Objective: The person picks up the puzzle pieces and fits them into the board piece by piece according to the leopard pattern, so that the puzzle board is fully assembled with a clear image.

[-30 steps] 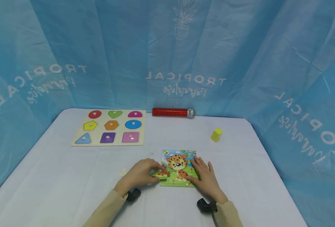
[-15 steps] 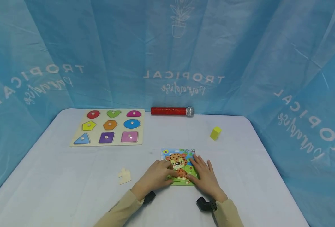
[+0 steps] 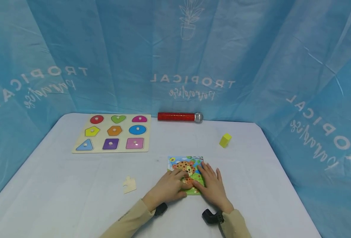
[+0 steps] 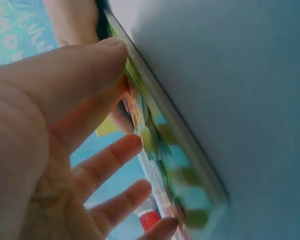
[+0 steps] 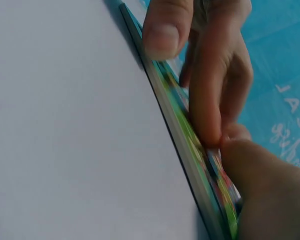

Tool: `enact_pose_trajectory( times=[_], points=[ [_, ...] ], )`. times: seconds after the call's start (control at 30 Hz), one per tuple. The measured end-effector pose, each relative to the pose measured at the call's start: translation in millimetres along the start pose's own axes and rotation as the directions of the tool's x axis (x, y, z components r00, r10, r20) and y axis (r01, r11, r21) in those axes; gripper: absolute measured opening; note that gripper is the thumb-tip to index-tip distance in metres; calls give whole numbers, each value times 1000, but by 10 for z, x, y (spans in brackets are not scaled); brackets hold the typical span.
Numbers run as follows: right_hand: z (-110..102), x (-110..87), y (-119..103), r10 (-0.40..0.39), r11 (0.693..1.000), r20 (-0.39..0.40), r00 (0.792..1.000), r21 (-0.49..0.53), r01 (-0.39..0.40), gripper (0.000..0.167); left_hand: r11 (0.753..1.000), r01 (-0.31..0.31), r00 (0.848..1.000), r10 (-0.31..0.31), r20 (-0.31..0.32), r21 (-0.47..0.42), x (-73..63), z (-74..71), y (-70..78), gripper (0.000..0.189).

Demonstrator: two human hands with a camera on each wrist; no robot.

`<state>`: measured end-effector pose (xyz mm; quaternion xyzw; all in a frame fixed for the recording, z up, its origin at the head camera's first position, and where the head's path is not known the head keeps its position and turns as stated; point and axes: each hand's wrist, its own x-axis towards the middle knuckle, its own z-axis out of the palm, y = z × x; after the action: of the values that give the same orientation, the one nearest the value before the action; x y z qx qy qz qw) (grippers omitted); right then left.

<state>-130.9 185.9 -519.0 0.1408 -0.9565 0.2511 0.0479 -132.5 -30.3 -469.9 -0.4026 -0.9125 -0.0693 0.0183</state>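
A jigsaw puzzle (image 3: 185, 162) with a cartoon leopard lies flat on the white table in the head view. My left hand (image 3: 170, 185) is over its lower left part, fingertips touching the picture and thumb at the near edge. In the left wrist view the left fingers (image 4: 107, 157) are spread and slightly bent, and no piece shows between them. My right hand (image 3: 212, 186) rests on the puzzle's right side with fingers extended. The hands cover much of the picture's lower half. A loose pale puzzle piece (image 3: 129, 185) lies left of the left hand.
A shape board (image 3: 111, 134) with several knobbed coloured shapes lies at the back left. The red toy microphone (image 3: 178, 116) is along the back edge, and a yellow block (image 3: 225, 140) sits at the right. Blue printed curtains (image 3: 175, 56) surround the table.
My left hand has moved right from beside the puzzle onto it; the leopard piece it held is no longer visible in its fingers. The right hand has stayed on the right side.
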Motion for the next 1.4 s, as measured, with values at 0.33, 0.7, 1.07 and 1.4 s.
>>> enact_pose_trajectory(
  times=[0.33, 0.7, 1.07, 1.4],
  points=[
    [14, -6, -35, 5, 1000, -29, 1000, -20, -6, 68, 984, 20, 995, -2, 97, -179, -11, -8, -94, 45],
    [31, -7, -70, 62, 998, 7, 998, -18, -62, 79, 825, 459, 888, -440, 135, -331, -564, -430, -780, 48],
    [30, 22, -87, 81, 997, 8, 997, -6, -81, 80, 794, 550, 834, -540, 117, -258, -901, -407, -1154, 73],
    [19, -8, -59, 68, 998, -6, 998, -1, -68, 79, 819, 536, 838, -545, 16, -205, -655, -275, -1085, 60]
  ],
)
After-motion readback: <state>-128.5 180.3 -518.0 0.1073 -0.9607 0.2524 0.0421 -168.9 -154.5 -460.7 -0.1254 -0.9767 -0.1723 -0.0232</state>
